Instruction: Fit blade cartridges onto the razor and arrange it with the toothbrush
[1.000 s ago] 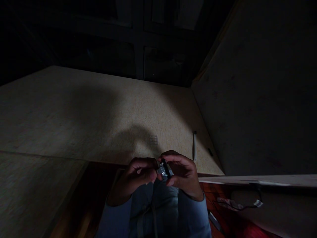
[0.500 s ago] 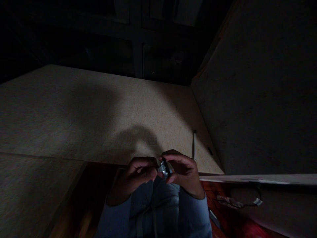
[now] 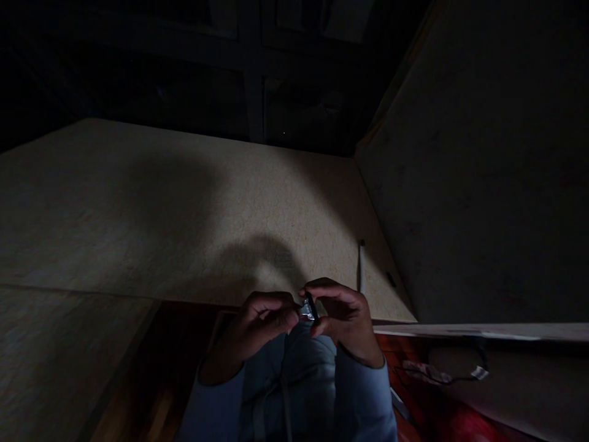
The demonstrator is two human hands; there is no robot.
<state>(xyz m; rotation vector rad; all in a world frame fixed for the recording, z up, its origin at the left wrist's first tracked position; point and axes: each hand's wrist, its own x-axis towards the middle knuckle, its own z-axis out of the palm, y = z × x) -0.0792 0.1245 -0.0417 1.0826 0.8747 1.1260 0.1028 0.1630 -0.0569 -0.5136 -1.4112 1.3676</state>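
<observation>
A small shiny silver piece with a black bar along its right side (image 3: 307,310) is held up between my two hands, in front of my lap at the near edge of the table. It is too small and dim to name its kind. My left hand (image 3: 267,319) pinches its silver left end between thumb and forefinger. On the other side, my right hand (image 3: 345,313) grips the black bar, forefinger at the top and thumb at the bottom. The right palm is hidden in shadow.
A thin white stick with a dark tip (image 3: 361,267) lies on the pale table (image 3: 276,202) beyond my right hand. Farther right is a small dark object (image 3: 391,279), near the grey wall panel (image 3: 483,184). A dark cord (image 3: 460,379) hangs at lower right.
The silver and black piece has turned slightly and shifted a little right, so its silver face and black bar show more plainly. Both hands keep their hold.
</observation>
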